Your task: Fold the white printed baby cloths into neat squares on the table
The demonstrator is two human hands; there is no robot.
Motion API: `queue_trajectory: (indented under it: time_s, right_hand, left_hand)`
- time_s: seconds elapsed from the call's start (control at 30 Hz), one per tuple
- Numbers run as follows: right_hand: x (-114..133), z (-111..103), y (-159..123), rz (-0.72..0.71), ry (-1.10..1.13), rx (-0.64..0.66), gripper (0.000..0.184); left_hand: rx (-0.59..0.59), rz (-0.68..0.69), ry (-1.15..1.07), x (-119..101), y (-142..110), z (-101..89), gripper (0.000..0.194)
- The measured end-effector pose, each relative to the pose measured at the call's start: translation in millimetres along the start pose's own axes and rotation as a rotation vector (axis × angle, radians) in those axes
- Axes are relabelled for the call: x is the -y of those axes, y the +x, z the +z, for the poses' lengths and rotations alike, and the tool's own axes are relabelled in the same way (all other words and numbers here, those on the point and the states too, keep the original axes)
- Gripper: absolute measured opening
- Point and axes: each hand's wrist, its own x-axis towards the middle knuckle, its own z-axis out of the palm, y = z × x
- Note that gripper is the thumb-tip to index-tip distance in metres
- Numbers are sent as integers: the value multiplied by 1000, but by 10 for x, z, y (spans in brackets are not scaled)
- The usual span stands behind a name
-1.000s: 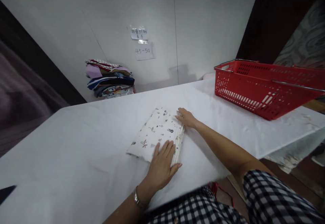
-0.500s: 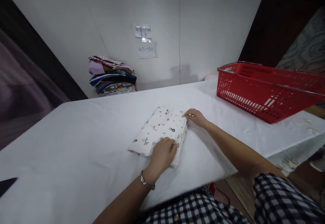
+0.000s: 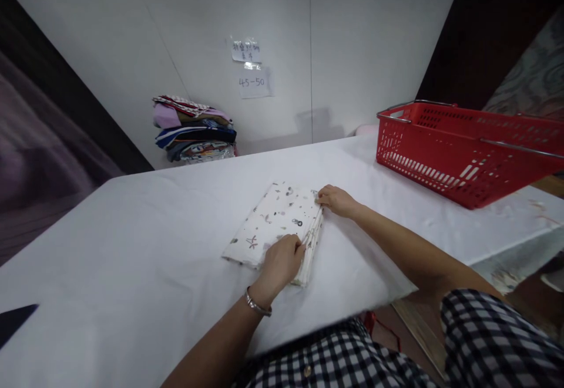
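Note:
A folded white cloth (image 3: pixel 275 218) with small grey and brown prints lies flat on the white-covered table in front of me. Its layered edges show along the right side. My left hand (image 3: pixel 284 259), with a silver band at the wrist, pinches the top layers at the near right edge. At the far right corner, my right hand (image 3: pixel 337 200) pinches the same cloth between thumb and fingers. The fingertips of both hands are partly hidden.
To the right on the table (image 3: pixel 154 247) stands a red plastic basket (image 3: pixel 432 153) with metal handles. A stack of folded clothes (image 3: pixel 196 130) sits at the back left against the wall. Two paper signs (image 3: pixel 255 83) hang there. A dark item (image 3: pixel 17 323) lies at the left edge.
Both hands keep their grip on the cloth. The upper layers at its right edge have lifted slightly and parted from those beneath. The view has shifted a little.

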Motion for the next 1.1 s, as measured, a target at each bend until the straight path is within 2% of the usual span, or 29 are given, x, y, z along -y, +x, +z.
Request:
queue_trajectory:
  time_s: [0.2, 0.4, 0.5, 0.6, 0.7, 0.77, 0.87, 0.93, 1.0, 1.1]
  right_hand:
    - [-13, 29, -89, 44, 61, -191, 30]
    - [18, 103, -186, 47, 97, -158, 30]
    - [25, 107, -203, 47, 113, -153, 27]
    - [26, 91, -197, 143, 193, -120, 24]
    - [43, 54, -123, 345, 271, -70, 22]
    - [87, 18, -16, 411, 265, -58, 21]
    - [237, -17, 206, 414, 227, -106, 25]
    - [378, 9, 347, 359, 195, -134, 34]
    - [510, 90, 441, 310, 155, -56, 48]
    - [618, 274, 468, 348, 77, 183, 61]
  left_hand:
    - [-55, 18, 4, -78, -47, -75, 18]
    - [-89, 137, 139, -128, -105, 99, 16]
    - [-105, 172, 137, -111, -129, 151, 16]
    - [-109, 190, 130, -99, -163, 156, 15]
    - [-102, 214, 171, -110, -196, 169, 15]
    - [-78, 224, 214, -129, -210, 191, 16]
    - [-49, 225, 252, -154, -212, 233, 18]
    - [-69, 230, 261, -159, -210, 263, 19]
    - [-106, 242, 268, -153, -212, 300, 19]
    - [-129, 250, 270, -131, -244, 374, 20]
